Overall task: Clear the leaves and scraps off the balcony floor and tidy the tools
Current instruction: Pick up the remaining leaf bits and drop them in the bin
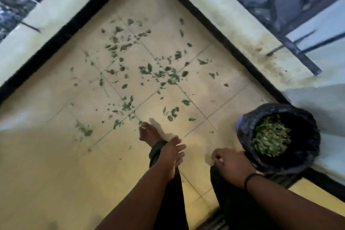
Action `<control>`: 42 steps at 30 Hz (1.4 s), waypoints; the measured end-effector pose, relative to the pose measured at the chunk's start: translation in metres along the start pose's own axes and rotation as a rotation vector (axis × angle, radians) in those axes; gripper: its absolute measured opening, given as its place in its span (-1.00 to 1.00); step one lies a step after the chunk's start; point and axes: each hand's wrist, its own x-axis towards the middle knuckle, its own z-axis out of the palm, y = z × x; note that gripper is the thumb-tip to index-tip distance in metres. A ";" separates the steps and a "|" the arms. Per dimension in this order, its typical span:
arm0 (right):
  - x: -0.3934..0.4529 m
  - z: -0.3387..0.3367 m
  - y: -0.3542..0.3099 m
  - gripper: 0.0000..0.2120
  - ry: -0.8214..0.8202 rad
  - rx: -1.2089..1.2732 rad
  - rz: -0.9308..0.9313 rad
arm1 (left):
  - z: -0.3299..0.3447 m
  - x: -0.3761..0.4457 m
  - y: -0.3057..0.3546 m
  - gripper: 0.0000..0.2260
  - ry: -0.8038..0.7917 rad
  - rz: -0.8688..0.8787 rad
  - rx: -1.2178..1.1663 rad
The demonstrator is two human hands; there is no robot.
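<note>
Mostly small torn green leaves (128, 61) strewn across floor tiles (46, 164).

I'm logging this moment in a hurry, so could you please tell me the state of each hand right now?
Left hand: open, fingers straight, holding nothing.
Right hand: fingers curled beside the bin of leaves; whether it holds anything cannot be told.

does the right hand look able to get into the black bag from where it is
Probably yes. The right hand sits right beside the black bag, whose mouth stands open toward the camera with leaves inside, and nothing lies between them.
</note>
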 end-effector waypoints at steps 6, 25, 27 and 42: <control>0.000 -0.036 -0.054 -0.77 0.049 -0.218 0.000 | -0.075 -0.031 0.008 -0.64 0.060 0.002 -0.086; -0.055 -0.235 -0.446 -0.74 0.229 -0.834 -0.512 | -0.326 -0.275 0.156 -0.40 0.589 0.688 1.241; -0.048 -0.247 -0.460 -0.73 0.213 -0.914 -0.559 | -0.337 -0.281 0.155 -0.38 0.608 0.609 1.218; 0.002 -0.340 -0.675 -0.61 0.168 -1.167 -0.944 | -0.417 -0.376 0.213 -0.35 1.005 0.340 0.741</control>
